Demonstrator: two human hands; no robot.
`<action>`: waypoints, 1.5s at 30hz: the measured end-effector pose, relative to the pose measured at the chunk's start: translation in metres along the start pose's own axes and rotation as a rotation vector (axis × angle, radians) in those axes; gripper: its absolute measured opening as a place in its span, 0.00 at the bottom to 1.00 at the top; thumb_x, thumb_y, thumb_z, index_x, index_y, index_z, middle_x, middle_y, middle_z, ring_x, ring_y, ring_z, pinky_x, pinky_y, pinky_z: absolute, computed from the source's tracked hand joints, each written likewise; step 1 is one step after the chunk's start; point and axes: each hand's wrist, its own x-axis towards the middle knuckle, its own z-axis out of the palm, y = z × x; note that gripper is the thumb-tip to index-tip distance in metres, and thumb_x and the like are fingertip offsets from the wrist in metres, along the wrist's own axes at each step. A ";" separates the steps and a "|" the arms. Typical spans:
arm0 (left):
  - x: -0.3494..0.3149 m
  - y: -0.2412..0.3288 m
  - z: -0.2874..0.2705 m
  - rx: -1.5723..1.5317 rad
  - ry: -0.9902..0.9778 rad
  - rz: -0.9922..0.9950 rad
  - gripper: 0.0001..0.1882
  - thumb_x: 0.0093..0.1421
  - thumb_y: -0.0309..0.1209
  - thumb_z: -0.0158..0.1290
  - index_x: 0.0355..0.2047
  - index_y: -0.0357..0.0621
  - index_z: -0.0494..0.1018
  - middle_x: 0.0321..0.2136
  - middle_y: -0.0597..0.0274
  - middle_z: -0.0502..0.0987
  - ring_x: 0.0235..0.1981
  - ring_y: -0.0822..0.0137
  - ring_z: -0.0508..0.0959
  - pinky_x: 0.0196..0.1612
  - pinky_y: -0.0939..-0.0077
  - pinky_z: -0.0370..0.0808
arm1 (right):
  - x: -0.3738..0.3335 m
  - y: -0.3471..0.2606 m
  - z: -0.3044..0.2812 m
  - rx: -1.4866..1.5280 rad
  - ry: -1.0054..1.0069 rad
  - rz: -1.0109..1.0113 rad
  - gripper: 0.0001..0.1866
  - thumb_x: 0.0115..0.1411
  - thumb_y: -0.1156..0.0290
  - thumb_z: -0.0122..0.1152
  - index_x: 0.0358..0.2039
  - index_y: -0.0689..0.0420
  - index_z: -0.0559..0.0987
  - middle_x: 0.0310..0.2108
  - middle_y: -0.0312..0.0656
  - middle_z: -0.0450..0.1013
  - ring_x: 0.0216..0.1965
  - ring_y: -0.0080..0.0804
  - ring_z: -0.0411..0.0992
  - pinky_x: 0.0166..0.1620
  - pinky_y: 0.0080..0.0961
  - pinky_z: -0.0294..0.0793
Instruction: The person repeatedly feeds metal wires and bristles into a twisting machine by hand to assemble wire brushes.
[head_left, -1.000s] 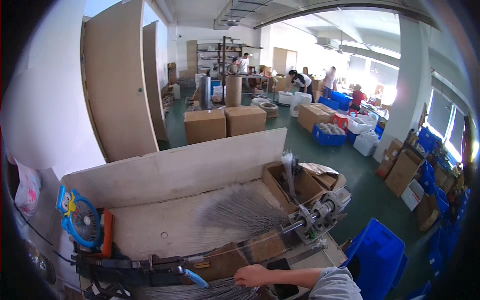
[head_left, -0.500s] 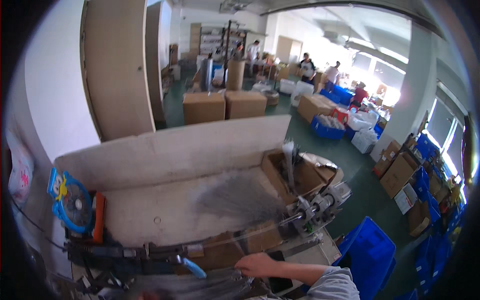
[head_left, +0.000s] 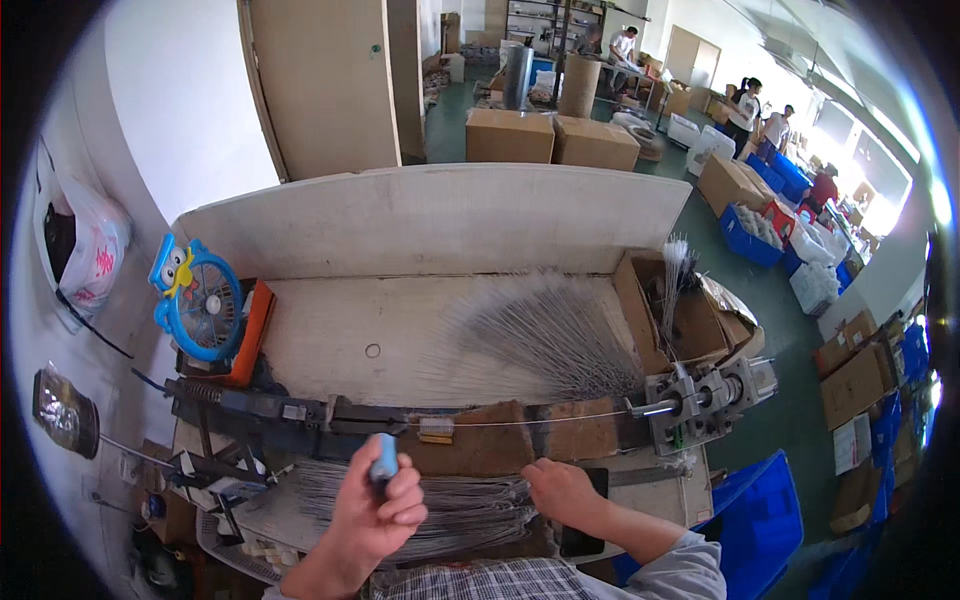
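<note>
My left hand (head_left: pixel 375 510) is raised over the near edge of the bench, closed around a blue-handled tool (head_left: pixel 385 458); its kind is not clear, as my fingers cover much of it. Below and beside it lies a dense bundle of thin grey wires (head_left: pixel 450 510). At the right end of that bundle sits my right hand (head_left: pixel 565 492), fingers curled together; what they pinch is hidden. Beyond both hands a thin rod (head_left: pixel 575 418) runs along a dark rail to a metal chuck mechanism (head_left: pixel 700 400) on the right.
More thin wires (head_left: pixel 560 340) fan out on the pale bench top (head_left: pixel 330 320). An open cardboard box (head_left: pixel 640 310) stands at the back right, a blue fan (head_left: pixel 205 305) at the left. A blue bin (head_left: pixel 755 530) is at my right. People (head_left: pixel 745 110) stand far off.
The view has swung left and down. My left hand has come up with the blue-handled tool, which half a second ago showed low over the bench. My right hand stays by the wires.
</note>
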 end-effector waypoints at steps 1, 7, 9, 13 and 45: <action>-0.010 0.007 -0.004 -0.038 -0.037 0.016 0.22 0.63 0.52 0.45 0.31 0.46 0.72 0.14 0.68 0.66 0.10 0.75 0.61 0.19 0.77 0.62 | -0.003 -0.001 -0.001 0.000 -0.038 0.026 0.09 0.50 0.75 0.56 0.35 0.56 0.73 0.34 0.46 0.70 0.35 0.47 0.74 0.34 0.40 0.76; -0.018 -0.007 -0.047 0.247 0.206 0.552 0.34 0.66 0.59 0.31 0.30 0.41 0.73 0.14 0.63 0.69 0.10 0.72 0.63 0.21 0.72 0.68 | -0.035 0.038 -0.077 -0.230 -0.004 0.057 0.08 0.51 0.72 0.56 0.33 0.56 0.74 0.31 0.45 0.70 0.35 0.46 0.72 0.35 0.40 0.73; -0.007 -0.012 -0.052 0.686 0.090 0.393 0.25 0.67 0.49 0.38 0.34 0.39 0.74 0.22 0.57 0.74 0.16 0.68 0.71 0.24 0.71 0.73 | -0.048 0.066 -0.116 -0.087 0.281 0.222 0.03 0.49 0.76 0.56 0.26 0.56 0.75 0.29 0.43 0.69 0.33 0.45 0.71 0.34 0.39 0.71; 0.070 -0.030 -0.028 1.765 -0.007 0.966 0.10 0.63 0.32 0.47 0.39 0.42 0.73 0.37 0.52 0.75 0.23 0.62 0.78 0.28 0.68 0.77 | -0.055 0.083 -0.179 -0.451 0.538 0.044 0.12 0.45 0.83 0.55 0.32 0.58 0.77 0.28 0.44 0.71 0.33 0.45 0.72 0.35 0.37 0.72; 0.016 0.035 -0.126 -0.099 -0.024 0.232 0.23 0.64 0.52 0.44 0.28 0.45 0.77 0.21 0.65 0.73 0.24 0.67 0.71 0.27 0.73 0.68 | 0.158 -0.085 -0.035 0.331 0.305 -0.460 0.08 0.49 0.63 0.65 0.28 0.52 0.83 0.23 0.36 0.75 0.31 0.39 0.72 0.37 0.34 0.72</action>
